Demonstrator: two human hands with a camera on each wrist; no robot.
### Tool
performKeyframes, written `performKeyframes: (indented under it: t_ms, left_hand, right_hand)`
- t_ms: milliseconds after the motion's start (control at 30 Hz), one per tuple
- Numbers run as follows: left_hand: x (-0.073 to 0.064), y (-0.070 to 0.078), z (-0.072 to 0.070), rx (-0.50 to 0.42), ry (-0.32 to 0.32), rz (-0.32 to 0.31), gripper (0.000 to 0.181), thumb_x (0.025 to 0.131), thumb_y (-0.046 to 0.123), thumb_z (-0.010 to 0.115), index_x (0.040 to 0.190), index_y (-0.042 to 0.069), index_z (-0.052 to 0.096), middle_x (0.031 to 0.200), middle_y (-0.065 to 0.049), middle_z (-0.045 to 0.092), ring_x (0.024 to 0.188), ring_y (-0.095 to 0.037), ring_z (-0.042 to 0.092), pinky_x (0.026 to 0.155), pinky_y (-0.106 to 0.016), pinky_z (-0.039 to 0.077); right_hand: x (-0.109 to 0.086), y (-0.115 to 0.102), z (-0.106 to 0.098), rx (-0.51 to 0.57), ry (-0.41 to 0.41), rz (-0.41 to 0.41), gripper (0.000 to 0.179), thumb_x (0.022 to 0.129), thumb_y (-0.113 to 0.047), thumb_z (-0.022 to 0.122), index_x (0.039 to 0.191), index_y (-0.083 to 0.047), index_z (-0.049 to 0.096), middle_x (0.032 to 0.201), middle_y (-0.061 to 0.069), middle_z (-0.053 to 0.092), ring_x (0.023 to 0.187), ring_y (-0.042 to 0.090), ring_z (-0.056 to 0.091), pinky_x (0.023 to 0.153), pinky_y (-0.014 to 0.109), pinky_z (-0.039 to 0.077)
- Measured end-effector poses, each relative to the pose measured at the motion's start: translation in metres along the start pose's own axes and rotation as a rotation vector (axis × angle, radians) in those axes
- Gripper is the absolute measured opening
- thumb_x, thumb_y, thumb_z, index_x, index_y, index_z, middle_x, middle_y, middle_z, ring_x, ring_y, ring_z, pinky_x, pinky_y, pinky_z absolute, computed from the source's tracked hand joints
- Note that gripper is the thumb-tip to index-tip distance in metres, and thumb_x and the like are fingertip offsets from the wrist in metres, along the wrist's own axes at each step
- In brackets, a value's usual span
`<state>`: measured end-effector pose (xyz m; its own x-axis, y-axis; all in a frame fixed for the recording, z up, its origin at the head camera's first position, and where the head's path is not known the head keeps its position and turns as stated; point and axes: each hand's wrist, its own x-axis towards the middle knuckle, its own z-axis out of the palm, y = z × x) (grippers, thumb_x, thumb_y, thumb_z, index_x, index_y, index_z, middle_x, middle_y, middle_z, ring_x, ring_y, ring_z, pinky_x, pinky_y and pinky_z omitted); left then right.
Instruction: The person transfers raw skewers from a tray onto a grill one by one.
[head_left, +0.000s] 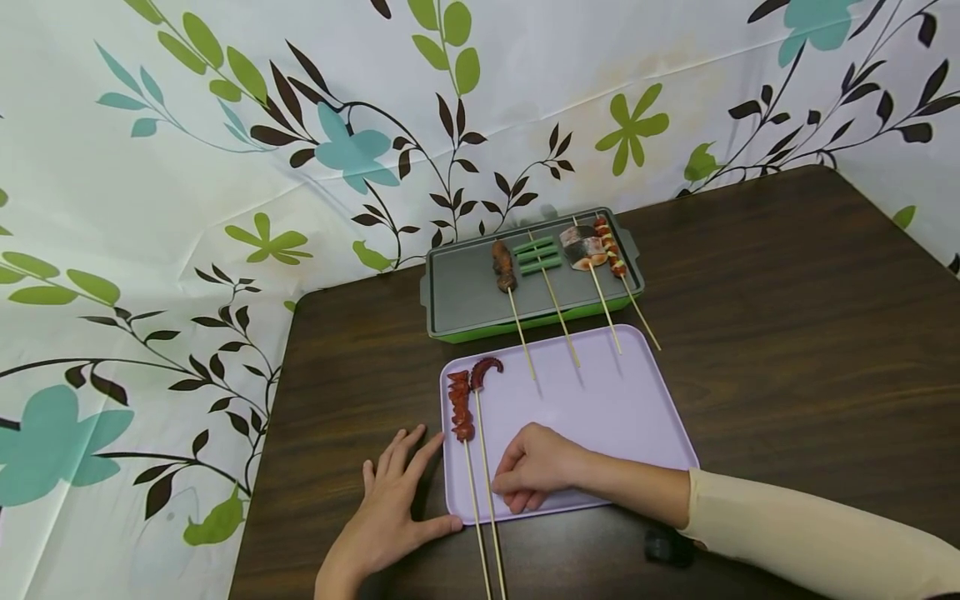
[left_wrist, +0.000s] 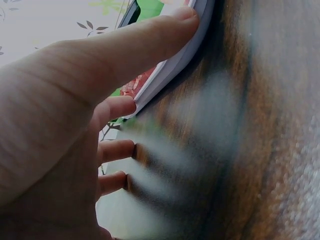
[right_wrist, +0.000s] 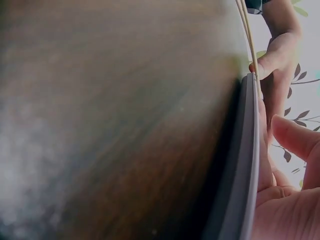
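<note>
On the lilac tray point(head_left: 600, 417), two skewers lie side by side at the left: a skewer of red chunks point(head_left: 461, 408) and a dark red tentacle skewer point(head_left: 487, 367). Their sticks run over the tray's near edge. My left hand point(head_left: 390, 500) spreads its fingers at the tray's left corner, its thumb point(left_wrist: 165, 35) at the rim. My right hand point(head_left: 543, 467) is over the tray with loosely bent fingers, beside the tentacle skewer's stick. In the right wrist view its thumb point(right_wrist: 295, 137) stands apart from the fingers, and I see nothing held.
Behind the tray stands a grey-topped green toy grill point(head_left: 465, 292). Across it lie a brown meat skewer point(head_left: 503, 265), a green vegetable skewer point(head_left: 538, 254), a fish-slice skewer point(head_left: 583, 247) and a red-and-cream skewer point(head_left: 609, 246). A small black object point(head_left: 667, 547) sits below the right forearm on the dark wooden table point(head_left: 787, 333).
</note>
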<state>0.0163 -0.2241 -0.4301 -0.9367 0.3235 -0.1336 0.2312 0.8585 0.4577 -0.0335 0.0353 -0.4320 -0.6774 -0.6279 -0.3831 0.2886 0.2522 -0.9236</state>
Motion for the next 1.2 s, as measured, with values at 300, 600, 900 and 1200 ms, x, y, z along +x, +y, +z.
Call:
performKeyframes:
  t_ms: [300, 600, 900, 1200]
  left_hand:
    - [0.0, 0.0, 0.001, 0.004, 0.009, 0.005, 0.101, 0.071, 0.067, 0.075, 0.155, 0.036, 0.027, 0.16, -0.006, 0.022, 0.147, -0.038, 0.01, 0.096, -0.082, 0.007]
    - [0.0, 0.001, 0.0, 0.005, 0.014, 0.015, 0.101, 0.071, 0.068, 0.074, 0.155, 0.036, 0.028, 0.16, -0.007, 0.022, 0.147, -0.039, 0.01, 0.096, -0.082, 0.007]
    - [0.0, 0.001, 0.0, 0.004, 0.008, 0.007, 0.101, 0.071, 0.068, 0.074, 0.155, 0.037, 0.027, 0.161, -0.006, 0.021, 0.147, -0.037, 0.009, 0.097, -0.082, 0.006]
    - [0.0, 0.0, 0.001, 0.002, 0.001, -0.003, 0.101, 0.071, 0.069, 0.073, 0.155, 0.039, 0.026, 0.161, -0.005, 0.021, 0.147, -0.037, 0.009, 0.097, -0.081, 0.005]
  right_hand:
    - [0.007, -0.004, 0.005, -0.018, 0.017, 0.009, 0.008, 0.083, -0.007, 0.076, 0.078, -0.001, 0.073, 0.062, 0.014, 0.069, 0.054, 0.02, 0.069, 0.048, 0.03, 0.055]
    - [0.011, -0.005, 0.006, -0.035, 0.014, 0.018, 0.01, 0.082, -0.005, 0.078, 0.076, -0.001, 0.071, 0.062, 0.014, 0.068, 0.054, 0.019, 0.068, 0.047, 0.03, 0.055]
    - [0.011, -0.004, 0.009, -0.028, 0.019, 0.023, 0.009, 0.081, -0.002, 0.076, 0.076, -0.002, 0.069, 0.062, 0.013, 0.069, 0.054, 0.019, 0.069, 0.048, 0.03, 0.055]
    - [0.008, -0.002, 0.006, -0.013, 0.018, 0.021, 0.008, 0.08, 0.001, 0.074, 0.076, -0.001, 0.067, 0.063, 0.013, 0.069, 0.055, 0.018, 0.069, 0.049, 0.029, 0.055]
